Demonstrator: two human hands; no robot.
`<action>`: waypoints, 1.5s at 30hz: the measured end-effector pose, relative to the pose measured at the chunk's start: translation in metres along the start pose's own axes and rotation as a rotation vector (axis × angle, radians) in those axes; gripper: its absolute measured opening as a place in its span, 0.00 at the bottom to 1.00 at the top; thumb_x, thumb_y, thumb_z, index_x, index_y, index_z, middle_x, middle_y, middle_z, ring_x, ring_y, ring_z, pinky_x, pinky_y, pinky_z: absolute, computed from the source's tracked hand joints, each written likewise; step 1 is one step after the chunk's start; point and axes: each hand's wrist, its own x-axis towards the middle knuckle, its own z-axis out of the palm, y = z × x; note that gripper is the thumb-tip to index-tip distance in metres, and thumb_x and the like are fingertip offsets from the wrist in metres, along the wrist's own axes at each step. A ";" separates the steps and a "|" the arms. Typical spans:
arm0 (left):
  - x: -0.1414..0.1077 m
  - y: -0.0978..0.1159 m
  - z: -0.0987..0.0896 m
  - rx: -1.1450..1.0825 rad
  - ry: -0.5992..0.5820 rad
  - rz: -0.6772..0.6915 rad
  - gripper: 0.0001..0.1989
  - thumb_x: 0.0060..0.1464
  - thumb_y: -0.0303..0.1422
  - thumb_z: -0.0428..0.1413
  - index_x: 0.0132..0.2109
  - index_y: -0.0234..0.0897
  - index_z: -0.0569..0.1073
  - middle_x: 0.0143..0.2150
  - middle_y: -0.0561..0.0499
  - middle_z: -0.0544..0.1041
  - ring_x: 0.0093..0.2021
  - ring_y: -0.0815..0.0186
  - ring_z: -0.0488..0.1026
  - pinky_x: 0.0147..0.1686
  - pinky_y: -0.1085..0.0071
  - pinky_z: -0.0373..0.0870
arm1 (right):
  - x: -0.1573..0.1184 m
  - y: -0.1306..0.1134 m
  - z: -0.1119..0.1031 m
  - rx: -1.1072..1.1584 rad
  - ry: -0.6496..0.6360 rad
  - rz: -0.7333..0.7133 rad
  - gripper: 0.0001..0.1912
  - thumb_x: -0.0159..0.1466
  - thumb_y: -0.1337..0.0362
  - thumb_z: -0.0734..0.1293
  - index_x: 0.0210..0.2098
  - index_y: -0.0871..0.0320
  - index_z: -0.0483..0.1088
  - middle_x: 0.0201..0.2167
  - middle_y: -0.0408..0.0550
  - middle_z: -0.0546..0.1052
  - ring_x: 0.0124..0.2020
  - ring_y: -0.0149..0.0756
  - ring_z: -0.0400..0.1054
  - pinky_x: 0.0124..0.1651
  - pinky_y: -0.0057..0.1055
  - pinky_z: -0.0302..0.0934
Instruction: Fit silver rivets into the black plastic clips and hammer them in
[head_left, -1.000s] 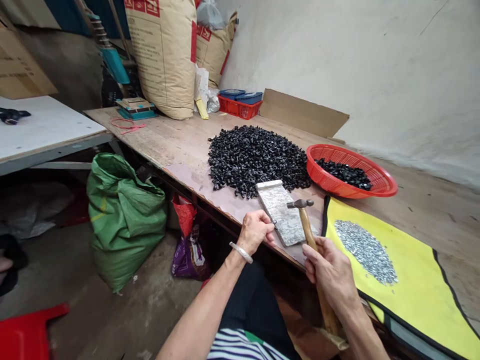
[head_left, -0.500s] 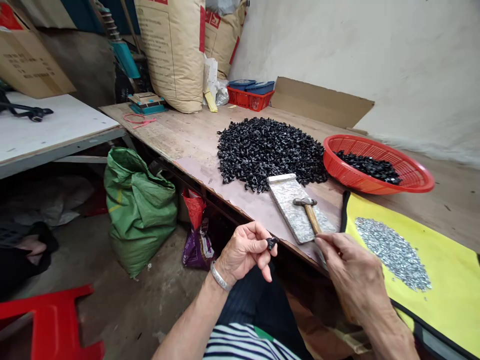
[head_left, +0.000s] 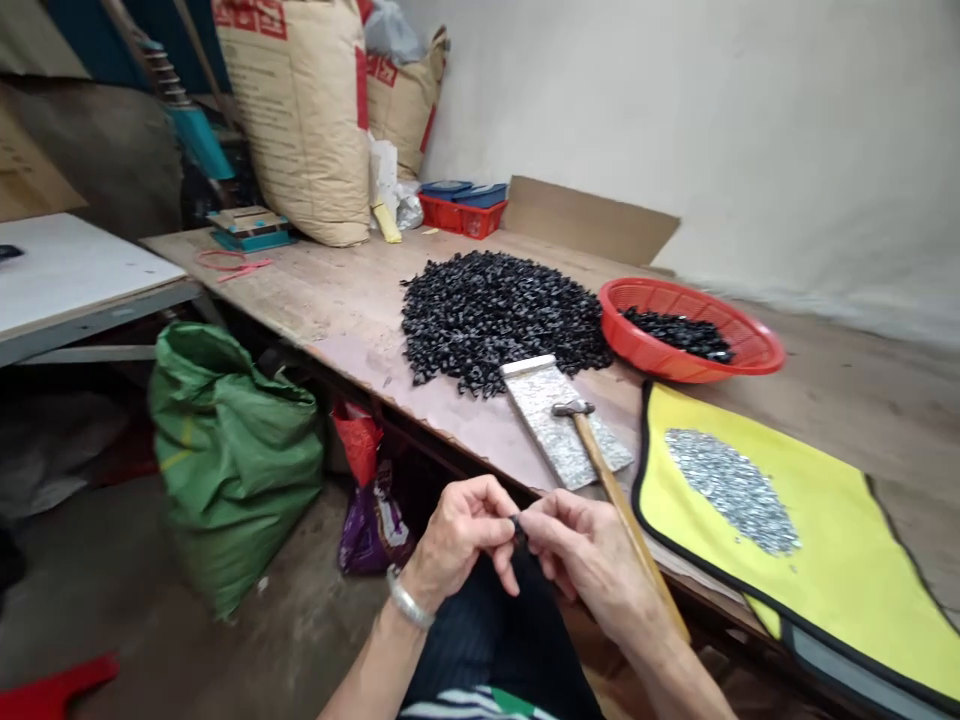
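My left hand (head_left: pixel 469 535), a metal bangle on its wrist, pinches a small black plastic part (head_left: pixel 517 530) above my lap. My right hand (head_left: pixel 581 550) has its thumb and fingertips closed at the same part, which they mostly hide. Beside my right hand lies a hammer (head_left: pixel 607 480) with a wooden handle; its head rests on a scuffed metal plate (head_left: pixel 536 395) and the handle slants over the table's edge. Behind the plate spreads a large pile of similar black parts (head_left: pixel 502 310).
A red plastic basket (head_left: pixel 694 370) with black parts stands right of the pile. Small silvery metal pieces (head_left: pixel 731 490) lie on a yellow cloth (head_left: pixel 832 570) with black edging. A green sack (head_left: pixel 232 480) is on the floor at left. Big paper sacks (head_left: pixel 300 130) stand at the back.
My right hand has let go of the hammer handle and moved left to the black part in my left hand. The hammer stays on the plate. The view has shifted right.
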 end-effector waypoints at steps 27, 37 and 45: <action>0.101 0.104 -0.104 2.020 0.648 0.020 0.52 0.45 0.62 0.45 0.67 0.34 0.38 0.67 0.28 0.45 0.65 0.35 0.39 0.57 0.40 0.39 | 0.027 0.007 -0.077 -0.443 0.111 -0.270 0.13 0.51 0.51 0.65 0.24 0.52 0.75 0.13 0.42 0.71 0.13 0.33 0.65 0.14 0.24 0.59; 0.142 0.090 -0.080 2.019 0.540 0.018 0.58 0.37 0.66 0.46 0.67 0.39 0.34 0.67 0.26 0.37 0.63 0.27 0.38 0.54 0.36 0.37 | 0.026 0.012 -0.083 -0.505 0.154 -0.278 0.13 0.53 0.53 0.63 0.24 0.53 0.74 0.13 0.42 0.71 0.14 0.32 0.66 0.16 0.22 0.60; 0.147 0.089 -0.071 1.886 0.499 0.095 0.56 0.37 0.58 0.57 0.67 0.44 0.39 0.68 0.31 0.35 0.63 0.26 0.36 0.54 0.35 0.37 | 0.037 0.006 -0.077 -0.604 0.178 -0.434 0.14 0.58 0.54 0.62 0.27 0.55 0.74 0.14 0.43 0.71 0.14 0.31 0.63 0.16 0.24 0.57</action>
